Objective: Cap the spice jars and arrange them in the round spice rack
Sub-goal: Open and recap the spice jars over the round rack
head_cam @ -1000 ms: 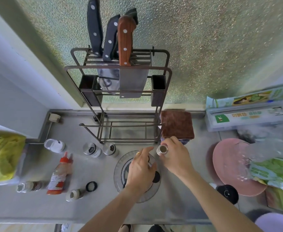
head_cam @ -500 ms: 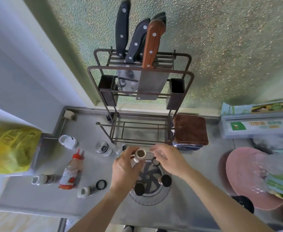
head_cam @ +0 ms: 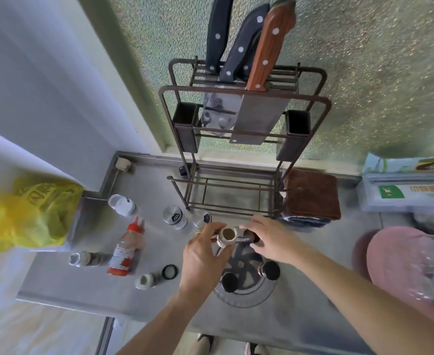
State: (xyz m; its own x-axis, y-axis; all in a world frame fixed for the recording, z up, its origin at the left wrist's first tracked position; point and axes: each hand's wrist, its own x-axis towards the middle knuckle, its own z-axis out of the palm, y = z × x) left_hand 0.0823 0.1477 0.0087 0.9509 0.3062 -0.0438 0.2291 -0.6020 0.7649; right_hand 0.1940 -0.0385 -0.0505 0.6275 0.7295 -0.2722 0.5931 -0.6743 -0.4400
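My left hand (head_cam: 205, 254) grips an uncapped spice jar (head_cam: 227, 235) with brown powder inside, held tilted just above the far edge of the round spice rack (head_cam: 246, 294). My right hand (head_cam: 272, 239) is right beside it, fingertips closed on a small dark cap (head_cam: 249, 235) next to the jar's mouth. Two black-capped jars (head_cam: 230, 281) (head_cam: 271, 270) stand in the rack's near slots. On the counter to the left lie an uncapped jar (head_cam: 146, 280), a loose black cap ring (head_cam: 169, 271) and another jar on its side (head_cam: 85, 258).
Two silver-lidded shakers (head_cam: 174, 217) (head_cam: 202, 218), a white bottle (head_cam: 122, 204) and a red-capped bottle (head_cam: 127, 248) stand left of the rack. A metal knife rack (head_cam: 244, 160) rises behind, a brown cloth (head_cam: 312, 194) to its right, a pink board (head_cam: 400, 267) far right, a yellow bag (head_cam: 23, 213) far left.
The open jar passed from my right hand to my left hand. My right hand then closed its fingertips on the dark cap beside the jar. The two capped jars in the rack came into sight.
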